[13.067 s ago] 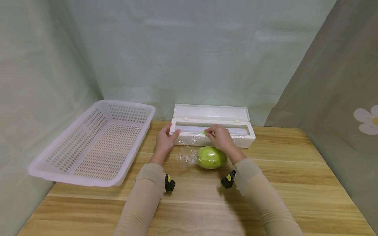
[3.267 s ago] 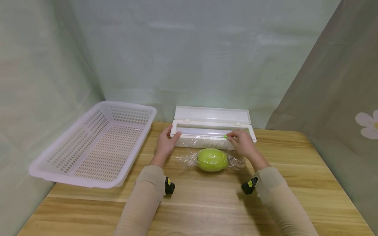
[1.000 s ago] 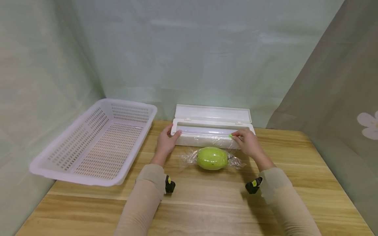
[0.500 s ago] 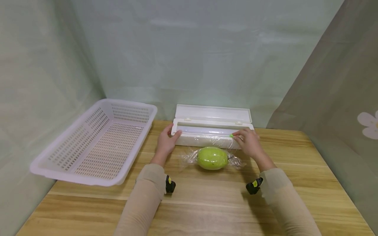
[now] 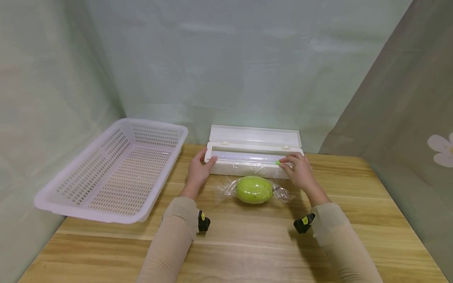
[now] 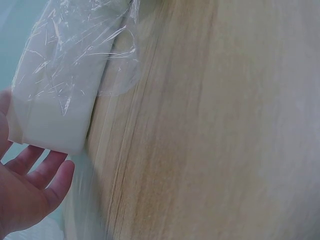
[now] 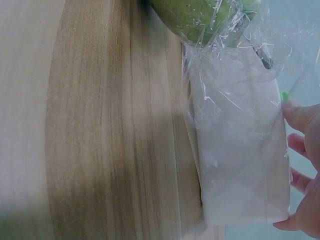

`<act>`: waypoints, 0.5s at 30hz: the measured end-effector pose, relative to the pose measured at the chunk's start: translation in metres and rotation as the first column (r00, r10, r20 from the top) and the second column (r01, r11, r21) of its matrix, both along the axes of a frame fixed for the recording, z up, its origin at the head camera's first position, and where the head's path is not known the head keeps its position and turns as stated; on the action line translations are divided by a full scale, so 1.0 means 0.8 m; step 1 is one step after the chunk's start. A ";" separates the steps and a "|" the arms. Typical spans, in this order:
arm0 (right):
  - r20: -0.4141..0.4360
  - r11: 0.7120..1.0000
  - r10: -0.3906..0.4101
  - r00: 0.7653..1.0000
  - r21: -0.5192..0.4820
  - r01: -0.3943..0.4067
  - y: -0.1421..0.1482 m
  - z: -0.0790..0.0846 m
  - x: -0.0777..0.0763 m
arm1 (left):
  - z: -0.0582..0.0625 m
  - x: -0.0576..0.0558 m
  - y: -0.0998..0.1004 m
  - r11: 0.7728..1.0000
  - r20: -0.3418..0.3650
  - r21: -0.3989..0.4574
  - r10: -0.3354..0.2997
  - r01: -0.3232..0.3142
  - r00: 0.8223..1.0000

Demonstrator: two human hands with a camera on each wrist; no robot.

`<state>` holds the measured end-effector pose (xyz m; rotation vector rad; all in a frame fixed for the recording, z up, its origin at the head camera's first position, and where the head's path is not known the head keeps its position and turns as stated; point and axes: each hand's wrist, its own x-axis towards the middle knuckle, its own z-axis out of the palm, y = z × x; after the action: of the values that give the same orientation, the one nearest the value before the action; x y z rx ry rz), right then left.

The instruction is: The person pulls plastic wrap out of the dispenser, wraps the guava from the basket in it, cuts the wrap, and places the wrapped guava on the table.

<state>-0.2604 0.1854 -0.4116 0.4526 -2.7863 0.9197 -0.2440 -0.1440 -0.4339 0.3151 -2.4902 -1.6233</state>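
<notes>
A white cling film dispenser (image 5: 226,169) stands at the back of the table, its lid (image 5: 255,136) tipped up and a film roll (image 5: 240,156) inside. My left hand (image 5: 198,169) holds its left end, thumb over the front top edge. Between thumb and finger, my right hand (image 5: 300,172) pinches the small green slide cutter (image 5: 277,162) near the right end of the front edge. Clear cling film (image 6: 75,55) hangs down the dispenser's front. Just before it lies a green oval fruit (image 5: 254,190) wrapped in film, with crumpled film sticking out at both sides.
A white slotted plastic basket (image 5: 145,208) sits on the left of the wooden table (image 5: 240,247). Behind the dispenser rises a pale curtain (image 5: 247,70), and another hanging with a flower print (image 5: 442,151) closes the right side.
Over the earlier frames my right hand has slid the green cutter rightward from mid-edge to near the right end. My left hand has kept its hold. Little differs in the last second.
</notes>
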 end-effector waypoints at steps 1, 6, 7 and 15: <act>0.000 1.000 0.000 1.000 0.000 0.000 0.000 0.000 0.000 | 0.000 0.000 0.000 1.000 0.000 0.000 0.003 -0.003 1.000; -0.004 1.000 -0.001 1.000 0.003 0.001 0.000 0.000 -0.001 | -0.001 -0.001 0.000 1.000 -0.007 -0.002 0.001 -0.001 1.000; -0.005 1.000 0.000 1.000 0.004 0.000 0.000 0.000 -0.001 | -0.001 -0.001 0.000 1.000 -0.007 0.000 0.000 0.000 1.000; -0.004 1.000 0.011 1.000 0.013 -0.011 0.001 0.001 0.000 | -0.006 -0.003 -0.002 1.000 -0.019 0.005 -0.005 0.005 1.000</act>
<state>-0.2606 0.1863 -0.4106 0.4714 -2.7907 0.9025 -0.2467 -0.1457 -0.4385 0.2924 -2.4748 -1.6274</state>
